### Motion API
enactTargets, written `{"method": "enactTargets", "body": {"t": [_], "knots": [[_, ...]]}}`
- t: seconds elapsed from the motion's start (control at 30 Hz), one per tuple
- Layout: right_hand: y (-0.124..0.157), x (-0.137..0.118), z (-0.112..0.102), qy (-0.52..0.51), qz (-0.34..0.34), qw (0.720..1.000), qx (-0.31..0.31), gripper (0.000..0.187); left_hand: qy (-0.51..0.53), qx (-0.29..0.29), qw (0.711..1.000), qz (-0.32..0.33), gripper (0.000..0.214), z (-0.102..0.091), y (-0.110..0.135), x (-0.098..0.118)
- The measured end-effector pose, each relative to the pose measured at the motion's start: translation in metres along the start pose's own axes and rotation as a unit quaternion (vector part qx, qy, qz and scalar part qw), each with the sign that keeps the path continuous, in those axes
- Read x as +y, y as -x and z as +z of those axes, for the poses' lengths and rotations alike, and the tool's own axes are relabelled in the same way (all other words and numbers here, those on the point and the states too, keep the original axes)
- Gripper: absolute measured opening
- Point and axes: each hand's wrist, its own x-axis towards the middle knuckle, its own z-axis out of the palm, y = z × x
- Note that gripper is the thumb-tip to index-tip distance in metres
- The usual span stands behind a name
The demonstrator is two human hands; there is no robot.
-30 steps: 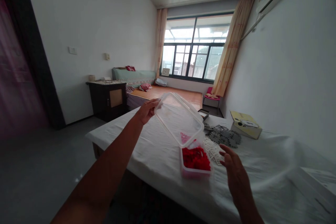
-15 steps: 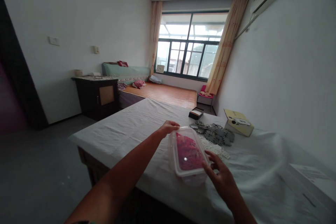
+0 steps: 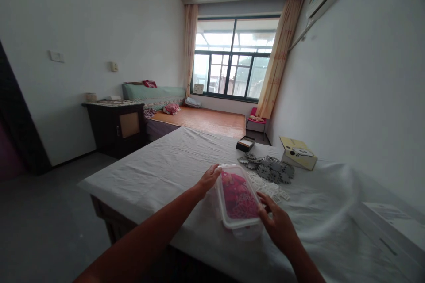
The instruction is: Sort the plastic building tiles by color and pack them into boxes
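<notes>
A clear plastic food container [image 3: 237, 223] with a translucent lid is tilted toward me near the front of a cloth-covered table. Pink and red pieces, too jumbled to name, show through it. My left hand [image 3: 210, 178] closes on its far left corner, thumb at the lid's edge. At the near right side, my right hand [image 3: 275, 216] grips the rim with its fingers curled. Just beyond the container lie white lattice-like pieces [image 3: 270, 188] and a pile of grey toothed pieces [image 3: 270, 169].
A small black open box [image 3: 245, 143] and a yellow box [image 3: 299, 152] stand farther back on the white cloth [image 3: 159, 168]. A white box [image 3: 392, 225] is at the right. Beyond are a bed [image 3: 202, 120], a dark cabinet [image 3: 114, 128] and a pink chair [image 3: 255, 118].
My left hand has slid a little down the container's left edge from its far corner. The bright glare on the lid has gone. The view has shifted slightly.
</notes>
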Motion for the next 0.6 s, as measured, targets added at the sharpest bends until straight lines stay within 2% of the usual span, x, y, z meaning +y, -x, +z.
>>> {"method": "enactTargets", "body": {"t": [0.13,0.27,0.43,0.6], "knots": [[-0.005,-0.001,-0.005,0.024,0.007,1.000,-0.009,0.046,0.038,0.010,0.999,-0.027,0.050,0.012,0.001,0.009],[-0.013,0.003,-0.008,0.027,0.015,1.000,-0.003,0.045,0.098,-0.017,0.994,-0.037,0.054,0.018,-0.011,0.017],[-0.034,0.013,-0.004,-0.020,0.032,0.999,-0.038,0.044,0.078,-0.002,0.996,-0.041,0.050,0.022,-0.020,0.002],[-0.040,0.020,0.000,-0.060,0.047,0.996,-0.055,0.047,0.153,0.004,0.986,-0.066,0.046,0.022,-0.005,-0.007]]}}
